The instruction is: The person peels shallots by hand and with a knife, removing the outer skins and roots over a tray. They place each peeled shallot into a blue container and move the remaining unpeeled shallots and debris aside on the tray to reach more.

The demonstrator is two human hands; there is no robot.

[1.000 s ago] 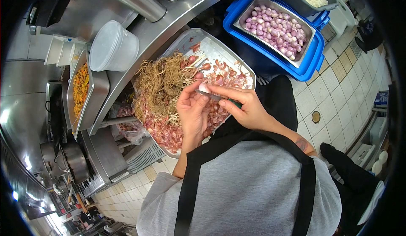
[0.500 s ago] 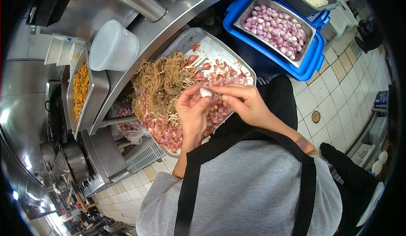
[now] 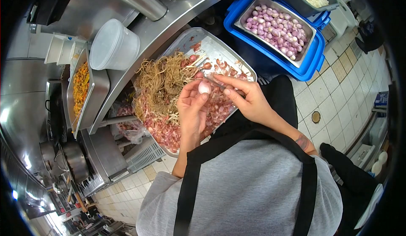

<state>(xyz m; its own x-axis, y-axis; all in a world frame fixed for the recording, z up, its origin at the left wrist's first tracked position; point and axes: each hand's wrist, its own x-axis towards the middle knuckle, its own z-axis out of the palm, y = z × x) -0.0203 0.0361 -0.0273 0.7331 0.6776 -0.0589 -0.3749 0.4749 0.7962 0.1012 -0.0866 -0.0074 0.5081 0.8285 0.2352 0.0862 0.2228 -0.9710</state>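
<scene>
My left hand [image 3: 192, 109] holds a pale peeled shallot [image 3: 204, 87] at its fingertips, over a steel tray [image 3: 198, 35]. My right hand [image 3: 249, 102] is beside it, its index finger stretched out to the shallot's top. A small knife seems tucked in that palm, mostly hidden. The tray carries a heap of stringy brown roots [image 3: 163, 81] and many red shallots and skins [image 3: 163, 130].
A steel pan of peeled shallots [image 3: 277, 24] sits on a blue crate [image 3: 304, 64] at the upper right. A white lidded tub [image 3: 113, 45] stands on the steel counter [image 3: 169, 24]. A pan of orange food [image 3: 80, 88] is at the left. Tiled floor lies to the right.
One second ago the knife blade lay against the shallot. Since then the knife has gone back into my right palm, and my left hand has turned the peeled shallot up into view.
</scene>
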